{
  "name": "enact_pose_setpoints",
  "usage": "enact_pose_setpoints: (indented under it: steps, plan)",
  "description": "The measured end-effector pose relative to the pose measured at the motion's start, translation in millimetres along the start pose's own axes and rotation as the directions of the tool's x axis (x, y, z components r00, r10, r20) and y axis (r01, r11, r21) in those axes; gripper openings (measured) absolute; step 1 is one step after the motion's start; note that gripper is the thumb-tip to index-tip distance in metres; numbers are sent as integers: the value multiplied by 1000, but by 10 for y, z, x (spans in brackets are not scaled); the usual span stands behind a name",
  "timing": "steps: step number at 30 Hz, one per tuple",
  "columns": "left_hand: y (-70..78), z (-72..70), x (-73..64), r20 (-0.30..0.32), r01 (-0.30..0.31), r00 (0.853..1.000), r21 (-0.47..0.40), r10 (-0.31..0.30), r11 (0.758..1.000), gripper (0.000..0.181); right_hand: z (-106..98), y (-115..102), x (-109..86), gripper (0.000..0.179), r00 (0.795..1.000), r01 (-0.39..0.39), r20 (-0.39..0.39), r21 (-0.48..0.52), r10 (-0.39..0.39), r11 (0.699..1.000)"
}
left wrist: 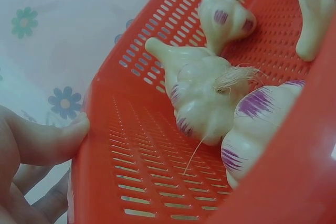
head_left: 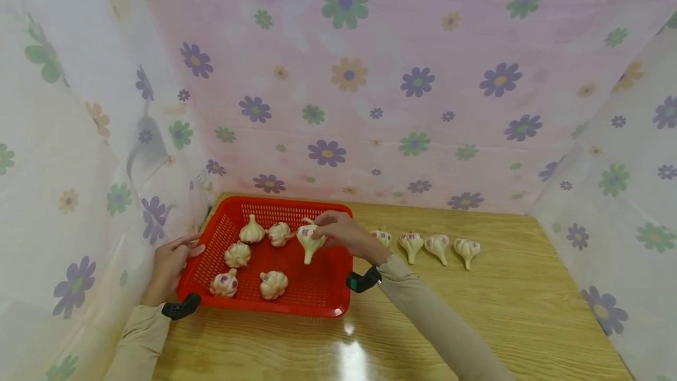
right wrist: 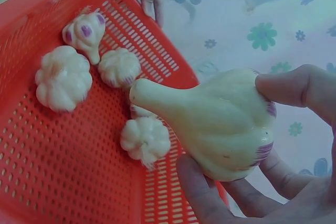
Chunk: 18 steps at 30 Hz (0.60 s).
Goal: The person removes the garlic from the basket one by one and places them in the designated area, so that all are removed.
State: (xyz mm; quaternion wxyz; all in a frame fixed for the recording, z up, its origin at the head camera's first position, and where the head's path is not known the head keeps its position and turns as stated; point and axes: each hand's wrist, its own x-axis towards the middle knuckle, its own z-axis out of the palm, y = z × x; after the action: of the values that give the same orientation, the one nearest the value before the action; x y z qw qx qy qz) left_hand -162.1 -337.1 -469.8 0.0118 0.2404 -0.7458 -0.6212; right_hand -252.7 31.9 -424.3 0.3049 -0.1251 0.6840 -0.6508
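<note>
Over the right half of a red plastic basket, my right hand holds a garlic bulb between thumb and fingers. In the right wrist view this garlic bulb has its stem pointing left and purple streaks on its root end. My left hand grips the left rim of the basket. The left wrist view shows its thumb against the rim, with the other fingers partly hidden below. Several more bulbs lie in the basket, among them one garlic bulb near its front side.
Right of the basket, several garlic bulbs stand in a row on the wooden table, the rightmost garlic bulb among them. My right forearm crosses the table in front of that row. Flowered sheets enclose the table at the back and both sides.
</note>
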Motion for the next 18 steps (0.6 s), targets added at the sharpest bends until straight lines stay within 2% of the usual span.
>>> enact_pose_setpoints:
  steps: [7,18]
  plan:
    - [5,8,-7,0,1,1000,-12,-1,1000,52,-174,-36,-129,40,1000,-8,-25,-53,7,999]
    - [13,12,-16,-4,5,1000,-13,-5,1000,51,-416,-37,-299,43,1000,5,-27,-51,-6,999]
